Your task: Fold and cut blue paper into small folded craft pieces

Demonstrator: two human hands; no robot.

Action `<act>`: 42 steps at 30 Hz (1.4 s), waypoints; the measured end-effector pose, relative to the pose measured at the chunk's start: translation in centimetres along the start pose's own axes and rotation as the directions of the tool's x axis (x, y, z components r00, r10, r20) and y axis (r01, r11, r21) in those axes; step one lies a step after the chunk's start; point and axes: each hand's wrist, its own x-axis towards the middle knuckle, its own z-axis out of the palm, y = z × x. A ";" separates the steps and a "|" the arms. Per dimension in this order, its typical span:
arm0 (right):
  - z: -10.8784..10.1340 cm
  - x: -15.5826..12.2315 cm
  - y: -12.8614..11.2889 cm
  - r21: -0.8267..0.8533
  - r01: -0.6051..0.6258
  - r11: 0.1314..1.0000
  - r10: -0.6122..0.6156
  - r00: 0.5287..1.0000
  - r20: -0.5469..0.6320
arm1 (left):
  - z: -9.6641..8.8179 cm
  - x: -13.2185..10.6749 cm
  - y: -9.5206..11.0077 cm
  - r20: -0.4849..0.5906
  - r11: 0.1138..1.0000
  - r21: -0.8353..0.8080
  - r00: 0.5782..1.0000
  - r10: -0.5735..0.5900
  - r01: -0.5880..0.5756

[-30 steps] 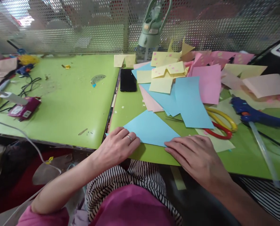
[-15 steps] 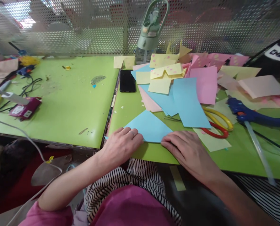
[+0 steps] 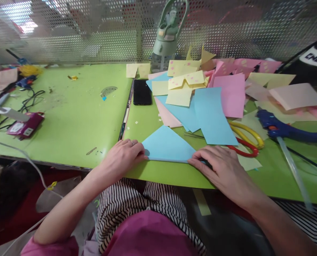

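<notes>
Hands, both flat, gripping nothing: L hand & R hand press base corners of blue paper triangle on table.

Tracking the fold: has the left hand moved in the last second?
Yes. The left hand slid left toward the table seam; it now touches only the left corner of the blue paper.

The one camera sits on the person's head and faces forward and down, past striped and pink clothing onto the near edge of the light-green tabletop. It is close: the left hand and right hand fill the lower middle. A perforated metal screen closes the far side of the view.
</notes>
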 end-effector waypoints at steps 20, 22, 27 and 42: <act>0.4 0.3 0.7 0.031 -0.049 0.998 0.047 0.998 0.050 | -1.0 -2.8 -1.8 -0.010 0.956 -0.052 0.957 -0.290 0.289; 0.4 0.1 0.8 0.038 -0.053 0.998 0.052 0.998 0.030 | -1.1 -2.8 -1.8 -0.008 0.952 -0.050 0.953 -0.303 0.302; 0.7 -0.2 1.3 0.078 -0.066 0.995 0.067 0.998 -0.021 | -1.4 -3.1 -1.8 -0.024 0.953 -0.099 0.957 -0.289 0.285; 0.7 -0.5 1.6 0.080 -0.167 0.983 0.165 0.986 0.029 | -1.1 -4.2 -1.9 -0.033 0.960 -0.111 0.964 -0.263 0.258</act>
